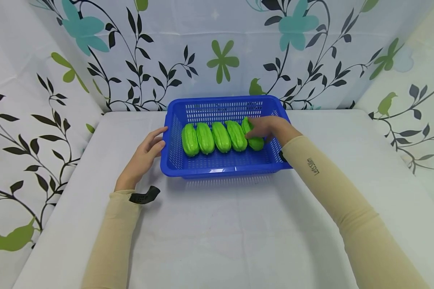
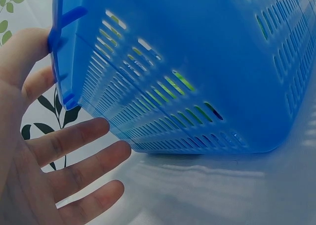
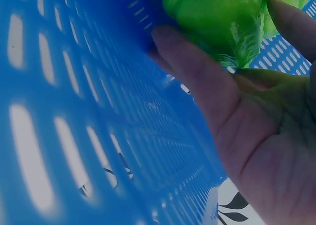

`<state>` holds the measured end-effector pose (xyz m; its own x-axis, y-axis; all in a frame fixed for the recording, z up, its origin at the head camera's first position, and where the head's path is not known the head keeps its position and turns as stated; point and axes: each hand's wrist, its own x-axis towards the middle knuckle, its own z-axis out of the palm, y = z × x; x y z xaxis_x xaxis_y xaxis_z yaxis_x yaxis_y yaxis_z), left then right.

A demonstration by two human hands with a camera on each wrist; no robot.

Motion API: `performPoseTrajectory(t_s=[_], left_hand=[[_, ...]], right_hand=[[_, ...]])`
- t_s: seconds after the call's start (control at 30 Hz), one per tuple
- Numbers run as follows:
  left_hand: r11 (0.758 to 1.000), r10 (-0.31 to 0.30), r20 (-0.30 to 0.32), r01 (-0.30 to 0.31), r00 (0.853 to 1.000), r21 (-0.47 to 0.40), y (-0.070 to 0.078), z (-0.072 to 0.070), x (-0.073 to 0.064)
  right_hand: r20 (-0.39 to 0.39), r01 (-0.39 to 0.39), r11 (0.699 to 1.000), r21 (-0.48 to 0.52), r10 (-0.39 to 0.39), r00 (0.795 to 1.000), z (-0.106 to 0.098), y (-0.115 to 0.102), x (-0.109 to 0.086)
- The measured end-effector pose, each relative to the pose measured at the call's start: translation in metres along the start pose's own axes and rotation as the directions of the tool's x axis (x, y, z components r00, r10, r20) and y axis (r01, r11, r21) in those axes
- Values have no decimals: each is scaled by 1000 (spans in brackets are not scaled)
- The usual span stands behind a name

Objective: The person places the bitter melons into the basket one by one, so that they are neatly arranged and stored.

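Observation:
Several bright green, oblong, ridged vegetables (image 1: pixel 221 137) lie side by side in a blue plastic basket (image 1: pixel 217 171). My right hand (image 1: pixel 269 127) reaches into the basket and grips the rightmost green vegetable (image 1: pixel 256 143), its fingers and thumb on either side. From the right wrist, the rounded end of that vegetable (image 3: pixel 217 17) shows between the fingers. At the basket's left rim, my left hand (image 1: pixel 141 156) touches the edge. In the left wrist view, its three lower fingers (image 2: pixel 94 202) extend loosely beside the slotted wall, while the others meet the rim.
The basket stands on a white-covered table (image 1: pixel 217 233) near its back edge. Behind it hangs a patterned cloth (image 1: pixel 217 24) with leaves and flowers, and similar cloths run along both sides. A black strap piece (image 1: pixel 144 196) sits at the left wrist.

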<state>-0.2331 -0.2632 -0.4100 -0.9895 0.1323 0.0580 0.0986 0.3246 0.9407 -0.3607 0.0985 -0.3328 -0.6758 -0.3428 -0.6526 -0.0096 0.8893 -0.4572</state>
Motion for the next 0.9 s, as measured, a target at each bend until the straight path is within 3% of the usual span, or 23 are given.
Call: performPoseTrajectory(t_s=[0.6, 0.9], left_hand=[[1000, -12, 2, 12, 1000, 4, 3, 1, 0], [1000, -9, 3, 9, 1000, 4, 2, 1, 0]], right_hand=[[-39, 48, 998, -38, -50, 998, 0, -3, -1], [-79, -4, 1000, -27, 1, 997, -1, -1, -1]])
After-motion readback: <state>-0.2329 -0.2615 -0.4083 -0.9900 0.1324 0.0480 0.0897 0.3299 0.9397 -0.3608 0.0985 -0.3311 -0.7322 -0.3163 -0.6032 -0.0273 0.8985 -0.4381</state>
